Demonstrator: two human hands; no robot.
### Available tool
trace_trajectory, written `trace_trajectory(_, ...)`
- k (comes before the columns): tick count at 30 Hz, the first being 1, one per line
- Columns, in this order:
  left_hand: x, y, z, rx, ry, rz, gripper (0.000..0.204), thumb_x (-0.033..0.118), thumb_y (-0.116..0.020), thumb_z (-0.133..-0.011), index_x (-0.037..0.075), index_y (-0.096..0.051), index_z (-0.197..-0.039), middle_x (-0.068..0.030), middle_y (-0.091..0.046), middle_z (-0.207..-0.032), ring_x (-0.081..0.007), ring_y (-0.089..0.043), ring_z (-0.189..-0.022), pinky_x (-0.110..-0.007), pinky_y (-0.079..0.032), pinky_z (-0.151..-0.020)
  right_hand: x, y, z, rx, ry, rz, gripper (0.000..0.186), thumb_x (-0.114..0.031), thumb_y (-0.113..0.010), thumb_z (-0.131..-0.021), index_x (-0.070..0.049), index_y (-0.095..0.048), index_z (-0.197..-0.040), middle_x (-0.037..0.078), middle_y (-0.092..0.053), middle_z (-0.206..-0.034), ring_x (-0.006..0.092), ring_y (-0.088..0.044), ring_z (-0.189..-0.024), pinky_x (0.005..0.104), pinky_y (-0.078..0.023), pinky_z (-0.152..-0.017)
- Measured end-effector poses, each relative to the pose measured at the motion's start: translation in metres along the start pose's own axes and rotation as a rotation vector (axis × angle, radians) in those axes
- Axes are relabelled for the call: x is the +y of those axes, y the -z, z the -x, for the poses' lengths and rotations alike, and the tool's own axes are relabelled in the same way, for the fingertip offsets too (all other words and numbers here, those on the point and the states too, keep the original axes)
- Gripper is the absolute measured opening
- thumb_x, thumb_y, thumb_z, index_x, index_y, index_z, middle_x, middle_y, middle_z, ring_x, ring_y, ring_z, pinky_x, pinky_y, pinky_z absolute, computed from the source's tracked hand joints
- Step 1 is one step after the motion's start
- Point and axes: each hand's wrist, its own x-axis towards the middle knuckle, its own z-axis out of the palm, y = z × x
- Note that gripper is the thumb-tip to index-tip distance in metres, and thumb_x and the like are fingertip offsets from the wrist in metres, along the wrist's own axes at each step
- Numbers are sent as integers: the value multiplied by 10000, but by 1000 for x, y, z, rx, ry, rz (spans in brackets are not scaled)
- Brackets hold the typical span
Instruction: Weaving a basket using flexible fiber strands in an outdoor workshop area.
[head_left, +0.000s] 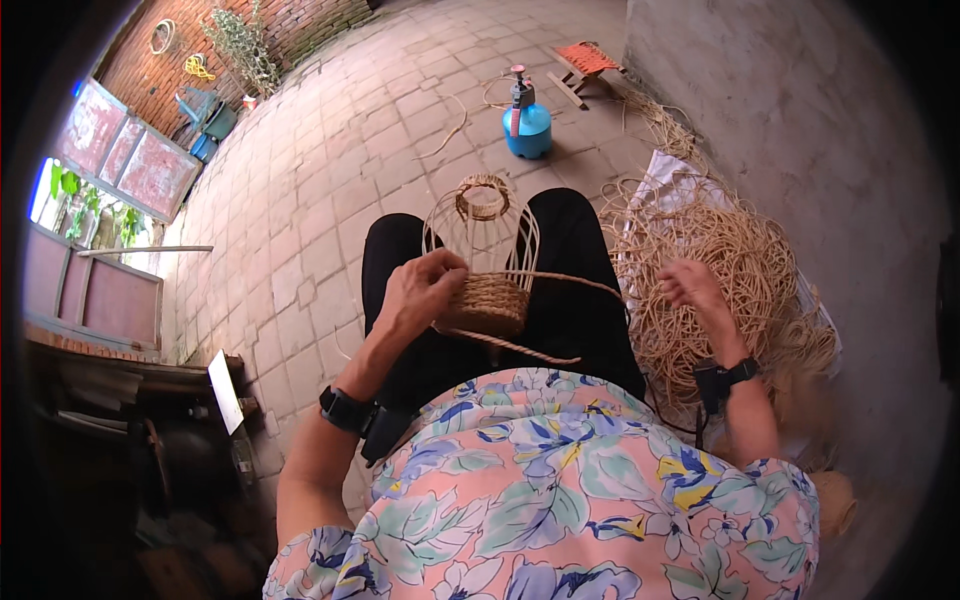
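Note:
A half-woven basket of tan twisted cord rests between my knees. Bare upright ribs rise from its woven band to a small woven ring at the far end. My left hand grips the band at its left side, fingers closed over the edge. One cord strand runs from the band's upper edge to the right; another loose cord end sticks out below. Off to the right, my right hand is raised over a cord pile with curled fingers; what they hold, if anything, cannot be made out.
The cord pile lies on a white sheet beside a grey wall. Ahead on the paving stand a blue spray bottle and a small stool with an orange woven seat. Dark clutter fills the near left.

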Motion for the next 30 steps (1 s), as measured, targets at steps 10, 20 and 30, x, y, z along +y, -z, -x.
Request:
trace_trajectory(10,-6,-5,23,318,-307,-236,144,186,-640,-855,58,-663,-917,-33,-593,-816,-105,-552,-625,-245,-446,-555,-61,-159,-2,-622,1,-916,352,-341,-562,-948,-36,-578,-1122,63,-655,-792,132,-622,-655,273,-505,-551)
trace_trajectory(20,22,-16,5,142,-350,-112,122,128,-648,-823,14,-665,-865,-118,-655,-764,-225,-639,-681,-314,-489,-620,-41,-118,-3,-427,-60,-648,191,-227,-598,-908,-41,-625,-942,27,-620,-748,91,-563,-619,253,-470,-549)
trace_trajectory(30,23,-20,4,181,-299,-99,111,154,-657,-801,50,-677,-836,-118,-666,-718,-278,-665,-670,-341,-516,-631,-63,-163,-16,-527,46,-957,180,-214,-588,-940,-49,-584,-1013,20,-612,-793,103,-580,-626,254,-484,-573)
